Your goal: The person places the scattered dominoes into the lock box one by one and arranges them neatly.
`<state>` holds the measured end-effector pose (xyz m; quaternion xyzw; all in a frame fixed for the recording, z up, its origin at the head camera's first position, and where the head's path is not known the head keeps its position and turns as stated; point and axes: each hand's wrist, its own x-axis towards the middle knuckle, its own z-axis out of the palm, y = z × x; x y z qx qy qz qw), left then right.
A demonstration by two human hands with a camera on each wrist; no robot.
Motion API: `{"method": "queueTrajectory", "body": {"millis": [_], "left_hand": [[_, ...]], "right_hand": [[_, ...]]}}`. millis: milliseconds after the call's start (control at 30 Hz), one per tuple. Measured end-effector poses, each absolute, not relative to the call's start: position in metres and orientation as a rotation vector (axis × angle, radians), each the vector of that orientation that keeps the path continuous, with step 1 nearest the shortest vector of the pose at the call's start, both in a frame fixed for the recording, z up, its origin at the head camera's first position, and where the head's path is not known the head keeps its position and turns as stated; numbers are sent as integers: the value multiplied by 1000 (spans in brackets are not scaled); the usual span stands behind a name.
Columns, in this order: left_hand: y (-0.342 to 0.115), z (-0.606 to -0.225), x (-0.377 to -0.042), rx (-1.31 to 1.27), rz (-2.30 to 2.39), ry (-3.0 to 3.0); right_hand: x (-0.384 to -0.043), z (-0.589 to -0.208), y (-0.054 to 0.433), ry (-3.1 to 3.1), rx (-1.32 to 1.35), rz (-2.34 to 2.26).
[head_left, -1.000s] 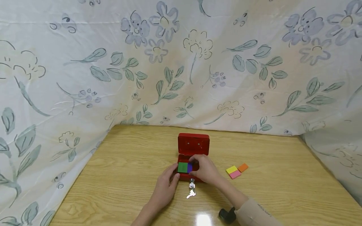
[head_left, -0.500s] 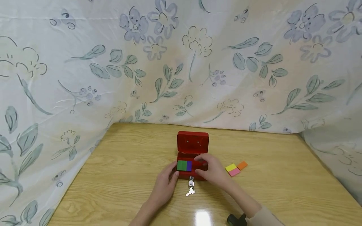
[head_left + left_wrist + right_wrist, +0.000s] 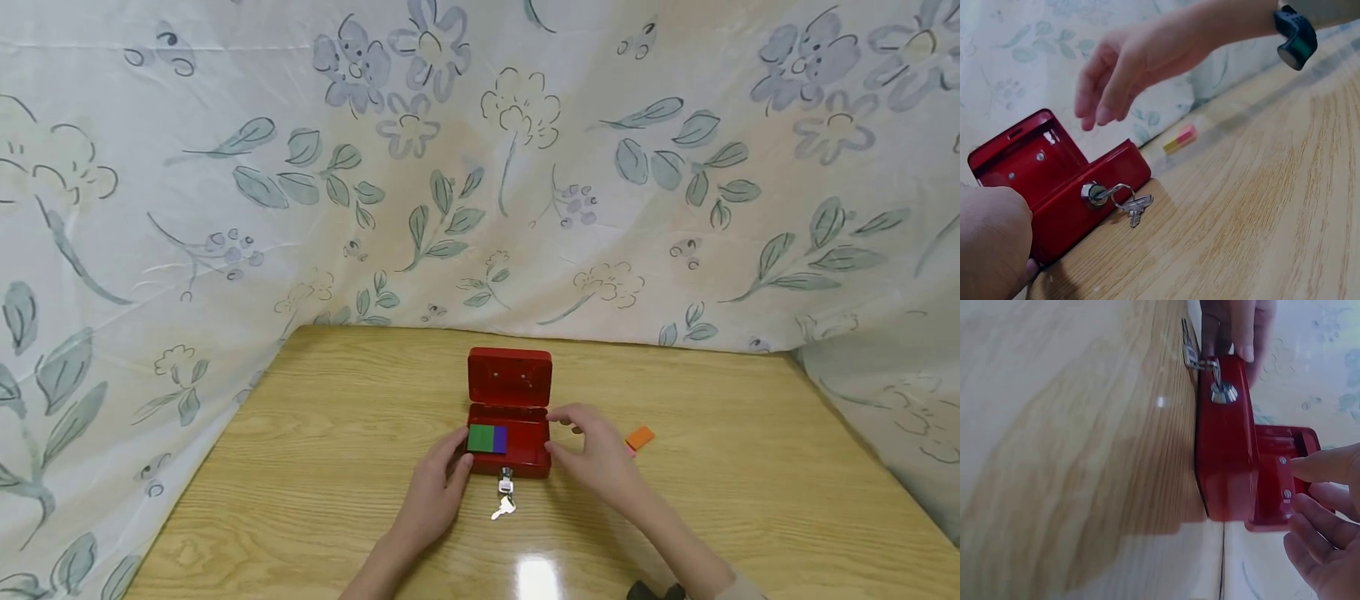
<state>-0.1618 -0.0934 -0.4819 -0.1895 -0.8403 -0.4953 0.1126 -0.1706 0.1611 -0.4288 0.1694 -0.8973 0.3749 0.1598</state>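
Observation:
A small red metal cash box (image 3: 521,465) sits on the wooden table with its lid (image 3: 510,377) raised. Green flat pieces (image 3: 481,438) and a purple flat piece (image 3: 499,439) lie side by side in its left part. From the front lock (image 3: 1094,195) hangs a ring with keys (image 3: 1137,209). My left hand (image 3: 431,487) rests its thumb and fingers against the box's left end. Just beyond the right end, my right hand (image 3: 600,458) hovers with fingers spread and loosely bent, nothing between them. The right wrist view shows those fingers (image 3: 1316,540) in front of the lid.
On the table right of the box lie an orange flat piece (image 3: 640,437) and a pink piece (image 3: 630,452), mostly hidden by my right hand. A yellow piece (image 3: 1172,147) shows in the left wrist view. Floral cloth (image 3: 420,208) hangs behind the table.
My right hand has let go of the purple piece in the box and moved right, past the box's right end, now covering the yellow piece in the head view. My left hand stays put.

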Motion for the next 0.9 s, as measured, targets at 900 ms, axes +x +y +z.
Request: {"method": "queueTrajectory", "body": {"millis": [900], "left_hand": [[-100,-487,-157,-591,-1413,-2483]], "right_hand": [[-150,-456,247,-2588,-130,1263]]}}
